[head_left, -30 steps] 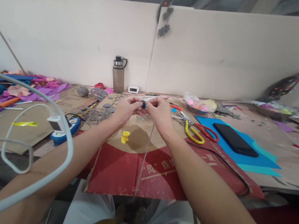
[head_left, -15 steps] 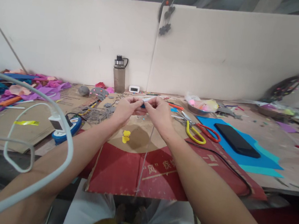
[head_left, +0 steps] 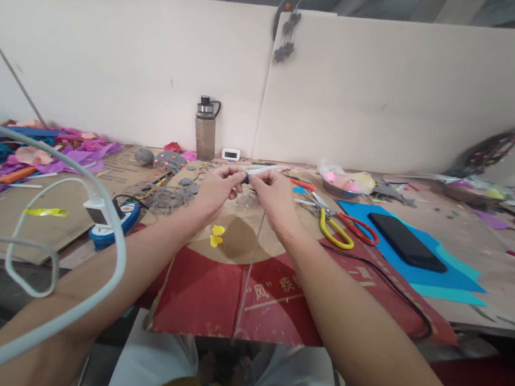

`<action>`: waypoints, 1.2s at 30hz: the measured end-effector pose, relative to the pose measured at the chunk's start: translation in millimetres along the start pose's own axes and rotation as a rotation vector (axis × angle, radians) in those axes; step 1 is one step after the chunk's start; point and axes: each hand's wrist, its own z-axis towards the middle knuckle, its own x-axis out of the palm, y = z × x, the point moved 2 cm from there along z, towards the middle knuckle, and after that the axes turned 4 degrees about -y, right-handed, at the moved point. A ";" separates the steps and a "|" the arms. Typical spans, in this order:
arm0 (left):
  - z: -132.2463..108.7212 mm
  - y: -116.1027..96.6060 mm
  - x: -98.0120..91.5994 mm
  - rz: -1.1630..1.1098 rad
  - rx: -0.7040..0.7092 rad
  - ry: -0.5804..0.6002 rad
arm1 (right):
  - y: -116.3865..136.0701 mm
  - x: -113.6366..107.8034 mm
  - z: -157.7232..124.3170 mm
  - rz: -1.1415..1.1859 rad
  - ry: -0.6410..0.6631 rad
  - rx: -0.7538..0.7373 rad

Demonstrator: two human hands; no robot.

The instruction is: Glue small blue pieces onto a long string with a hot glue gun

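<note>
My left hand and my right hand meet above the cardboard, thumbs and fingertips pinched close together. Between them is a small dark blue piece, mostly covered by the fingers, so its kind does not show. A pale, thin strip or stick shows just behind the fingertips; which hand bears it I cannot tell. Below the hands, small yellow cut-out pieces lie on the red and brown cardboard.
Scissors with yellow and red handles lie right of my hands, near a black phone on blue sheets. A white cable crosses the left foreground. A bottle stands by the wall; colourful scraps pile up left.
My hands have shifted slightly and the left fingers have curled in more. Less of the blue piece shows, while the pale strip is more visible.
</note>
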 end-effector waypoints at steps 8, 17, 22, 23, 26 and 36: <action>1.2 0.7 4.1 -0.132 -0.002 0.075 | 0.7 4.7 -3.1 0.223 0.042 0.135; 1.7 1.8 2.2 -0.123 -0.021 0.041 | -2.0 2.2 0.3 0.148 0.023 0.051; 1.7 0.5 1.8 -0.099 -0.008 0.043 | 0.8 2.4 -2.0 0.116 -0.022 0.010; 2.0 0.6 1.4 -0.099 -0.011 0.044 | 0.7 3.0 -2.7 0.158 -0.009 0.042; 3.1 1.4 0.6 -0.112 -0.022 0.069 | 0.1 4.5 -3.7 0.277 0.054 0.142; 0.4 -4.9 1.4 -0.230 -0.183 0.090 | -2.5 1.2 1.3 0.414 0.082 0.246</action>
